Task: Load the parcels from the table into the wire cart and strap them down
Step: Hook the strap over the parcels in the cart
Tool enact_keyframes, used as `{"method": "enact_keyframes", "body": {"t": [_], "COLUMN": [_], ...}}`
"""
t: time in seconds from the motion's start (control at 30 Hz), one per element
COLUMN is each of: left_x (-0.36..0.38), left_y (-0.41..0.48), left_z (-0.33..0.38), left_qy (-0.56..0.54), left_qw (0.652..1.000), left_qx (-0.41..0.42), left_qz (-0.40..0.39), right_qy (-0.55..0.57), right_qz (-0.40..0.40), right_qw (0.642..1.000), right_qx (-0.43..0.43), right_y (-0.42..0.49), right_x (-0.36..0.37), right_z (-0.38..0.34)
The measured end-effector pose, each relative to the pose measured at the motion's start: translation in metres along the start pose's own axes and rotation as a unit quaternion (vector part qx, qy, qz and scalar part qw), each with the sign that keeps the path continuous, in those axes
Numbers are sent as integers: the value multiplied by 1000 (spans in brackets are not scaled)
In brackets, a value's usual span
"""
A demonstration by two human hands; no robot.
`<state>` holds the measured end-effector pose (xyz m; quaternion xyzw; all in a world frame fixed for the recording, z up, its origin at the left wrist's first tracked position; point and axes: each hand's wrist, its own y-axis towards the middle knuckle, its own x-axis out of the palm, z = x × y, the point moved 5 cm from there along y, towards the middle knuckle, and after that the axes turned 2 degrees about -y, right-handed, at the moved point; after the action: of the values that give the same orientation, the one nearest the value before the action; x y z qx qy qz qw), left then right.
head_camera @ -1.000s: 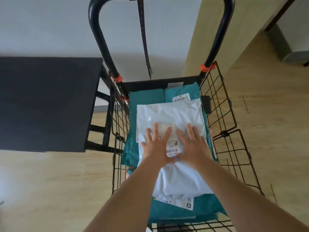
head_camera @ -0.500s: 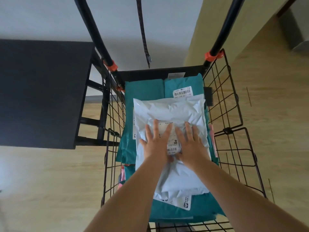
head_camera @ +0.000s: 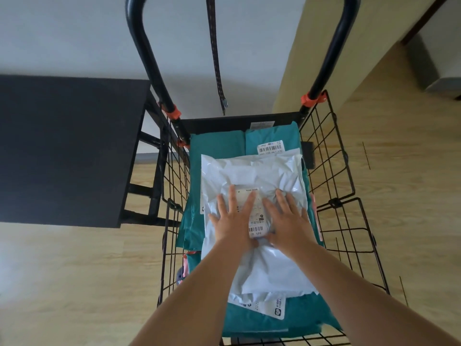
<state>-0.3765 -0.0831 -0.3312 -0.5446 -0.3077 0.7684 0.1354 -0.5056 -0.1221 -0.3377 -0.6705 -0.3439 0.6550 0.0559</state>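
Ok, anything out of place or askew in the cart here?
Nothing damaged. The strap hangs loose from above, its hook dangling clear of the load, so nothing is tied down. The white parcel looks slightly crooked on the teal parcels, left hand and right hand pressing flat on it.

A white parcel [head_camera: 252, 171], teal parcels [head_camera: 217, 148], and the wire cart [head_camera: 239, 122] is black with orange clips [head_camera: 310, 99]; table [head_camera: 67, 146] black, floor [head_camera: 74, 283] pale wood-grain.
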Motion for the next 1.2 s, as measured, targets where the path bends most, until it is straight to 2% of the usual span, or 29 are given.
{"method": "enact_keyframes", "body": {"t": [0.23, 0.37, 0.47, 0.67, 0.97, 1.2], "left_x": [-22, -48, -79, -167, -318, -388], "left_y": [-15, -21, -24, -23, -7, 25], "left_z": [-1, -5, -7, -9, -12, -21], "left_qy": [34, 19, -28, -132, -123, -148], "left_qw": [999, 998, 991, 962, 927, 884], "left_qx": [11, 9, 13, 21, 33, 53], "left_qz": [17, 63, 131, 237, 353, 440], "right_qy": [8, 12, 70, 180, 272, 322], "right_qz": [33, 71, 123, 197, 278, 296], "right_qw": [999, 997, 990, 964, 921, 899], "right_qx": [4, 3, -1, 20, -5, 31], "right_y": [-15, -20, -17, -3, 39, 89], "right_x": [-26, -58, -97, -177, -319, -369], "right_z": [-9, -20, -31, -57, -96, -105]}}
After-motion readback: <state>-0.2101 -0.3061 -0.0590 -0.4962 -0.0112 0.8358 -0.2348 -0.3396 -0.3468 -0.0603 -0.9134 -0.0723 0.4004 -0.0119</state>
